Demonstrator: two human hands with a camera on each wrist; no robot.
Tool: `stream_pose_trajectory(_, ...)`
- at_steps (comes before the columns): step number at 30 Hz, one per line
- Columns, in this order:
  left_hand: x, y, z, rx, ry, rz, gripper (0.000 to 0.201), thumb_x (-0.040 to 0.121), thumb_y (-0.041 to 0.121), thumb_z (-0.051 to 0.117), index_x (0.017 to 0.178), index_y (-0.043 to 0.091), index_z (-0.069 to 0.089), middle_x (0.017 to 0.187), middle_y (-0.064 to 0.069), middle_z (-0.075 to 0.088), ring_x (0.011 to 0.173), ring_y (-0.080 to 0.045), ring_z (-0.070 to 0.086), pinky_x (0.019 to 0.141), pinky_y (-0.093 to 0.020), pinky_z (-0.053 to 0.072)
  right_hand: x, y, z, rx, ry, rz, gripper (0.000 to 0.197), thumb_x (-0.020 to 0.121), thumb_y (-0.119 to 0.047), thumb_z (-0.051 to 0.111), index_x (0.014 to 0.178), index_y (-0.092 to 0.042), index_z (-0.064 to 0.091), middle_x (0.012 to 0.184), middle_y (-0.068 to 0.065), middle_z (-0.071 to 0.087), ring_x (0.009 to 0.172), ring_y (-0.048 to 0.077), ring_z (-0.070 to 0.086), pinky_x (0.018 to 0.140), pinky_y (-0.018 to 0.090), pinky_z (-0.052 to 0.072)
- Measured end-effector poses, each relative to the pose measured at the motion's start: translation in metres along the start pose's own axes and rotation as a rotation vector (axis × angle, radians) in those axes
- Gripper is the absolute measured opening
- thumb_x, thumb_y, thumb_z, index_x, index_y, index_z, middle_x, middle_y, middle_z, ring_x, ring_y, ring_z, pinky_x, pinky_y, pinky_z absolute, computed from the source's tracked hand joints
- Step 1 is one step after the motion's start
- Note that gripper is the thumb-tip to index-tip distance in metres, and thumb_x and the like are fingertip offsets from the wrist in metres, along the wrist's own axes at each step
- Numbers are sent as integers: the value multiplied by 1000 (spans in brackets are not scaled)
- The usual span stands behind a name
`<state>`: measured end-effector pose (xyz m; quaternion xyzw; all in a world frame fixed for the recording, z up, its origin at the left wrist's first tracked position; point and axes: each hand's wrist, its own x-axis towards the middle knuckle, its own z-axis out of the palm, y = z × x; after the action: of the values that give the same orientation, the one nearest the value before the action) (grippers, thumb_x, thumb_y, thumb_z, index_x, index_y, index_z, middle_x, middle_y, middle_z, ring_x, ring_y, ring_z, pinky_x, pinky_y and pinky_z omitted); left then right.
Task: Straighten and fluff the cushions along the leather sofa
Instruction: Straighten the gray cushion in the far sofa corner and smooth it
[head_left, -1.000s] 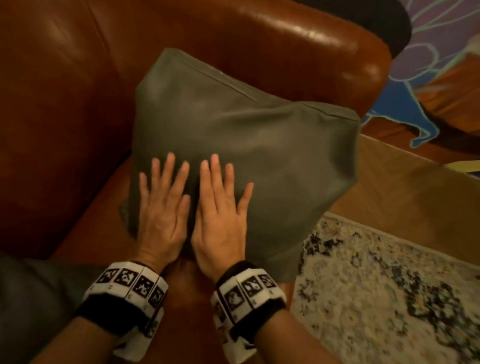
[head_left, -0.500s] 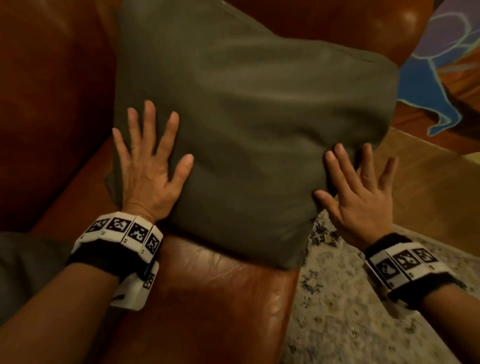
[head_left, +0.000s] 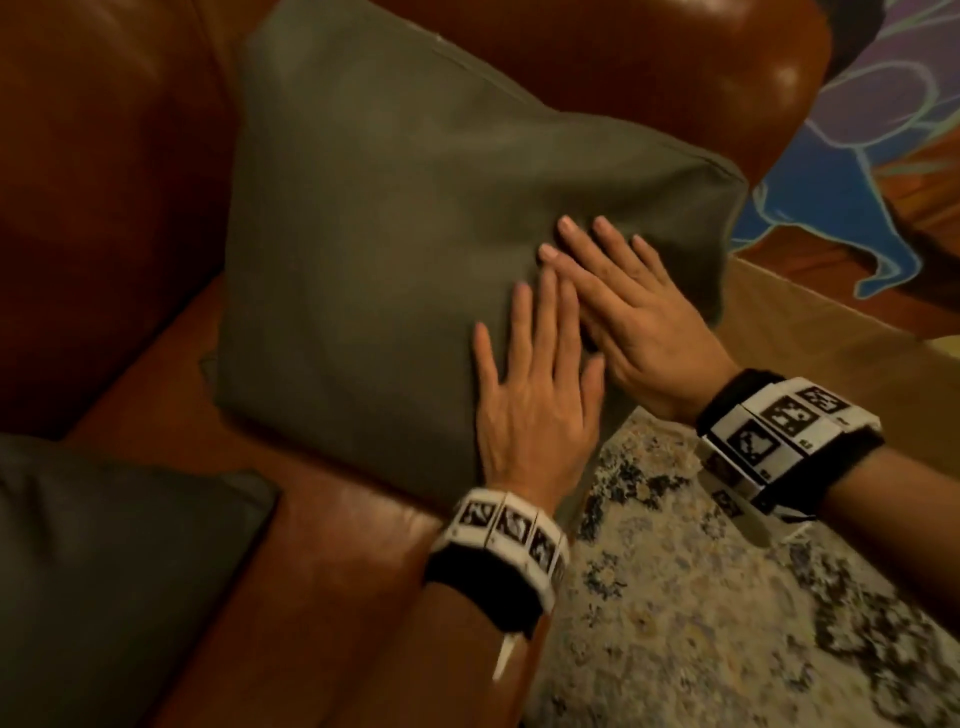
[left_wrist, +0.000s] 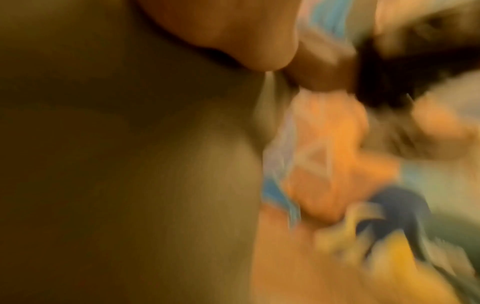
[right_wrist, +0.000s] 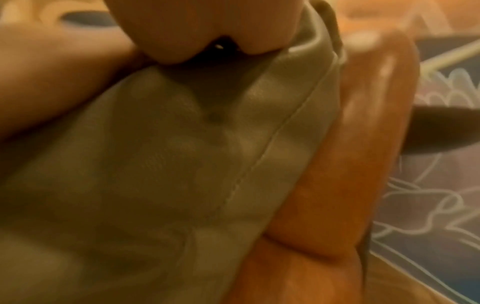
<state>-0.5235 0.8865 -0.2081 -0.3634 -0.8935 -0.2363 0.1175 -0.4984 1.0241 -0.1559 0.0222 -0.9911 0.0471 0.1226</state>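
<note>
An olive-green cushion (head_left: 374, 249) leans in the corner of the brown leather sofa (head_left: 104, 197), against the backrest and the armrest (head_left: 701, 67). My left hand (head_left: 535, 374) lies flat on the cushion's lower right part, fingers straight. Beside it my right hand (head_left: 623, 301) presses flat on the cushion near its right edge, fingers straight, and the two hands overlap slightly. The right wrist view shows the cushion's seam (right_wrist: 259, 160) against the leather. The left wrist view is blurred; the cushion (left_wrist: 116, 164) fills its left half.
A second dark green cushion (head_left: 104, 571) lies on the seat at the lower left. A patterned rug (head_left: 727, 623) covers the wooden floor (head_left: 831, 332) to the right of the sofa. A colourful painted panel (head_left: 883, 156) stands at the far right.
Both hands went from the cushion's two sides to its front face, meeting flat near its right edge. The cushion now sits further back in the corner.
</note>
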Motion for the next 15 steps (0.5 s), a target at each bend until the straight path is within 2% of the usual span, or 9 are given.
stream_pose_trajectory(2, -45, -8, 21, 85, -172, 146, 61, 105, 38, 17, 154, 10, -6, 160, 0, 10, 144, -22, 15, 117, -46, -12, 1, 4, -1, 88, -28, 6, 53, 108, -40, 17, 157, -20, 19, 161, -10, 12, 150, 9, 3, 122, 23, -5)
stream_pose_trajectory(4, -89, -25, 35, 146, -391, 294, 62, 99, 37, 27, 154, 15, 11, 157, 4, 20, 141, -18, 21, 117, -41, -14, 2, 8, 0, 80, -28, -18, 53, 108, -39, 18, 157, -20, 19, 161, -11, 12, 150, 9, 2, 122, 23, -6)
stream_pose_trajectory(6, -122, -42, 40, 175, -604, 417, 57, 97, 39, 27, 150, 18, 32, 157, 1, 24, 143, -14, 21, 120, -37, -14, 1, 9, 2, 43, -20, -27, 52, 108, -38, 18, 158, -21, 18, 161, -12, 11, 149, 7, 1, 122, 24, -7)
stream_pose_trajectory(8, -137, -52, 36, 179, -730, 519, 58, 98, 44, 27, 148, 18, 39, 158, -1, 24, 145, -13, 19, 120, -36, -13, 1, 7, 4, 25, -26, -22, 52, 108, -38, 19, 158, -23, 18, 161, -12, 10, 149, 6, 0, 121, 24, -10)
stream_pose_trajectory(10, -135, -55, 25, 132, -714, 589, 58, 98, 49, 33, 150, 22, 36, 159, -1, 24, 145, -14, 22, 120, -35, -7, 2, 6, 3, -12, -2, -8, 52, 108, -38, 19, 157, -23, 20, 161, -10, 13, 150, 11, 4, 122, 27, -10)
stream_pose_trajectory(12, -121, -53, 9, 68, -597, 707, 57, 99, 45, 37, 151, 23, 29, 158, 3, 20, 144, -14, 23, 118, -35, -2, 4, 0, -5, -99, 64, -25, 51, 108, -36, 20, 156, -18, 25, 161, -3, 20, 151, 21, 12, 122, 35, -9)
stream_pose_trajectory(14, -87, -52, -13, 36, -469, 770, 55, 99, 38, 38, 151, 21, 28, 157, 5, 23, 143, -13, 25, 118, -35, 4, 10, -16, -12, -165, 144, -163, 50, 108, -35, 26, 154, -16, 29, 159, 3, 26, 149, 24, 18, 122, 43, -7)
stream_pose_trajectory(15, -67, -54, -17, 38, -397, 775, 52, 98, 35, 39, 148, 20, 36, 154, 4, 34, 139, -14, 34, 115, -36, 13, 14, -26, -12, -189, 153, -283, 49, 108, -36, 30, 154, -19, 31, 159, 4, 29, 149, 23, 21, 122, 45, -5)
